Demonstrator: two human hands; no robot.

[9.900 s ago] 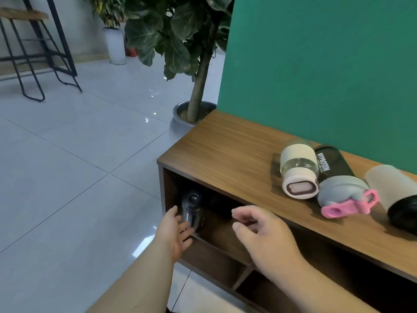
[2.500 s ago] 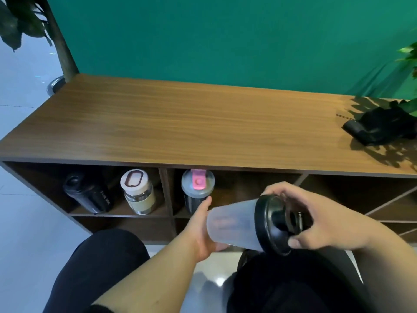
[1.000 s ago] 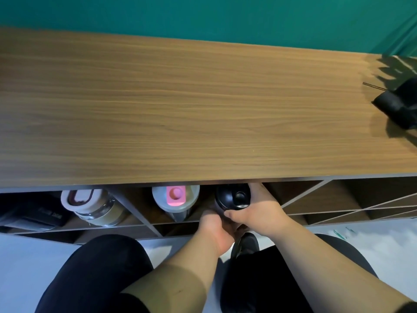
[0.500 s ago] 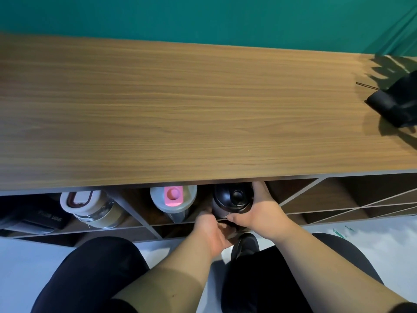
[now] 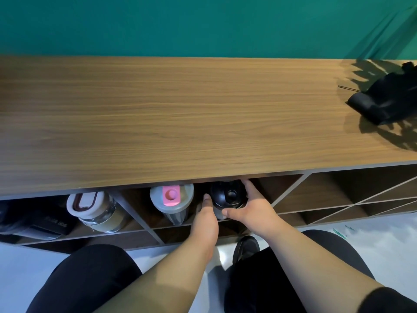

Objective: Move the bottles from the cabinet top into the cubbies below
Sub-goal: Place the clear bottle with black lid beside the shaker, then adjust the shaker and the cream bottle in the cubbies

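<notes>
A frosted shaker bottle with a black lid stands in the second upper cubby under the wooden cabinet top. My right hand wraps its right side. My left hand touches its left side with the fingers flat against it. Beside it in the same cubby stands a grey-lidded bottle with a pink cap. In the left cubby are a cream-lidded glass bottle and a black bottle, lying partly hidden in shadow.
A black cloth-like object lies at the cabinet top's right end under plant shadows. Cubbies with slanted dividers are to the right. My knees and a black shoe are below, on a pale floor.
The shaker bottle went from my hands in front of the cabinet into the cubby beside the pink-capped bottle. In the last half second both hands shifted slightly around it.
</notes>
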